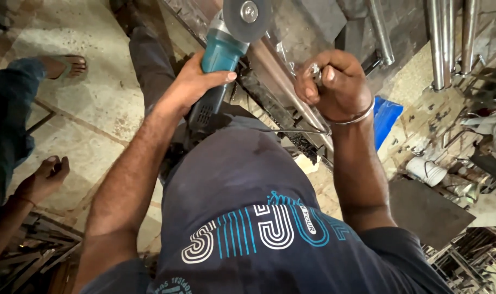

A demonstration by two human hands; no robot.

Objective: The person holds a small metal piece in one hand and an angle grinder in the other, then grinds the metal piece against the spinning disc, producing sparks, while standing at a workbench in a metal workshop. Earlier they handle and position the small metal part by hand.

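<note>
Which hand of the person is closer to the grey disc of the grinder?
Left. The left hand grips the teal grinder body just below the disc. The right hand is fisted around a small metal part, off to the disc's lower right, apart from it.

Stone floor (101, 103), white bucket (426, 170), steel tubes (437, 43)
</note>
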